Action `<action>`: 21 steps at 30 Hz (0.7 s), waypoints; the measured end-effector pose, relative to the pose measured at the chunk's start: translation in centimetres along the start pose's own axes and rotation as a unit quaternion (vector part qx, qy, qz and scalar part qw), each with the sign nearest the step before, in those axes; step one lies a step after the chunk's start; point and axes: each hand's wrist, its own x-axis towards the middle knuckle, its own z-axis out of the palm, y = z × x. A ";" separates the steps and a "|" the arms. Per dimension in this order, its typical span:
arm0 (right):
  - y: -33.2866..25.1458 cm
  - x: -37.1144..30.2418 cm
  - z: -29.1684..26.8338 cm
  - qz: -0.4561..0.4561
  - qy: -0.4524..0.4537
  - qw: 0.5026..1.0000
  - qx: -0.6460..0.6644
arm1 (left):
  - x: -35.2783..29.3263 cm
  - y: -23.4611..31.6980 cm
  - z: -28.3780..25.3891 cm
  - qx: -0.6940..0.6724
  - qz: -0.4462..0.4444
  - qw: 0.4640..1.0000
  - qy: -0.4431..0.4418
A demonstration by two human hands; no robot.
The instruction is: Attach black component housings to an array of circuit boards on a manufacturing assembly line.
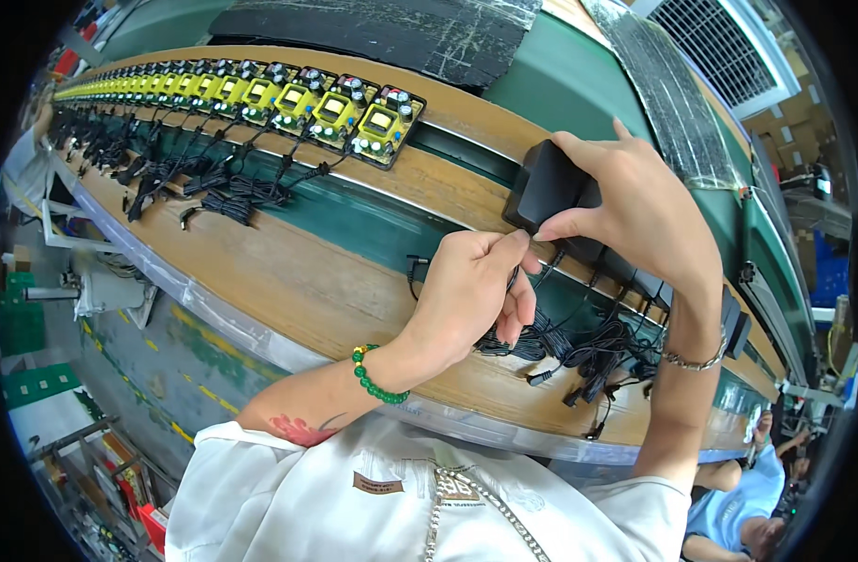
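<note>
Adapter (546,183), black and boxy, sits within the grasp of the right hand (639,192), tilted above the desk (270,272). That hand is clamped on it, thumb on the near side and forefinger along the far one. The left hand (468,286) is at the adapter's near corner, thumb and forefinger drawn together, other fingers curled; whether it grips a cord there, I cannot tell. More black cases (625,269) stand partly hidden below the right wrist, and coiled cables (597,351) lie nearer the body, between the forearms. Just left of the left hand is a plug (413,272). Farther left, yellow circuit boards (333,110) run in a long row, with bundled cords (227,201) on their near side.
</note>
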 end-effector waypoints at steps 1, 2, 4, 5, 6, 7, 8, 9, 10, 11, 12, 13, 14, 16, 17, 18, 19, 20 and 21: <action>-0.2 0.0 -0.3 0.005 -0.006 1.000 -0.005 | 0.0 -0.1 0.0 -0.007 -0.003 1.000 -0.005; -0.5 0.1 -0.4 0.008 -0.011 1.000 -0.026 | 0.0 0.0 0.1 -0.016 -0.016 1.000 -0.010; -1.0 0.1 -0.5 0.015 -0.022 0.997 -0.067 | -0.3 0.3 0.2 -0.033 -0.041 0.998 -0.019; -1.2 0.1 -0.5 0.018 -0.026 0.996 -0.086 | -0.4 0.4 0.2 -0.040 -0.055 0.997 -0.023; -1.4 0.1 -0.3 0.022 -0.032 0.996 -0.086 | -0.7 0.4 -0.1 -0.044 -0.059 0.997 -0.026; -1.6 0.1 0.0 0.010 -0.015 0.996 -0.084 | -1.2 0.3 -0.6 0.087 0.021 0.996 -0.018; -1.8 0.1 0.2 0.001 0.003 0.996 -0.084 | -1.7 0.3 -1.1 0.216 0.104 0.971 -0.014; -2.1 0.2 0.3 -0.008 0.021 0.996 -0.084 | -2.2 0.4 -1.8 0.338 0.186 0.922 -0.011; -2.4 0.3 0.3 -0.017 0.038 0.996 -0.084 | -2.5 0.7 -2.4 0.451 0.265 0.852 -0.007; -2.7 0.3 0.2 -0.010 0.034 0.996 -0.087 | -3.1 1.3 -2.8 0.444 0.292 0.847 0.013; -3.0 0.6 -0.1 0.016 0.009 0.996 -0.082 | -3.6 2.0 -3.3 0.435 0.319 0.841 0.033; -3.3 0.9 -0.5 0.045 -0.013 0.996 -0.076 | -3.8 2.6 -4.0 0.431 0.319 0.844 0.025; -3.6 1.2 -0.8 0.073 -0.035 0.994 -0.070 | -4.0 3.2 -4.8 0.421 0.330 0.844 0.028; -4.5 1.9 -1.5 0.107 -0.055 0.990 -0.069 | -4.7 4.2 -6.5 0.407 0.345 0.846 0.025; -4.8 2.3 -1.7 0.111 -0.064 0.990 -0.067 | -5.5 4.4 -7.5 0.409 0.339 0.847 0.028; -4.9 2.5 -1.9 0.114 -0.068 0.989 -0.068 | -6.1 4.5 -8.4 0.413 0.339 0.845 0.032; -5.1 2.7 -2.1 0.115 -0.071 0.988 -0.070 | -6.9 4.4 -9.2 0.416 0.338 0.843 0.038; -5.2 2.7 -2.2 0.115 -0.074 0.988 -0.071 | -7.8 4.3 -9.9 0.419 0.339 0.841 0.046; -5.3 2.2 -2.4 0.116 -0.057 0.988 -0.079 | -8.4 4.1 -10.5 0.425 0.365 0.826 0.056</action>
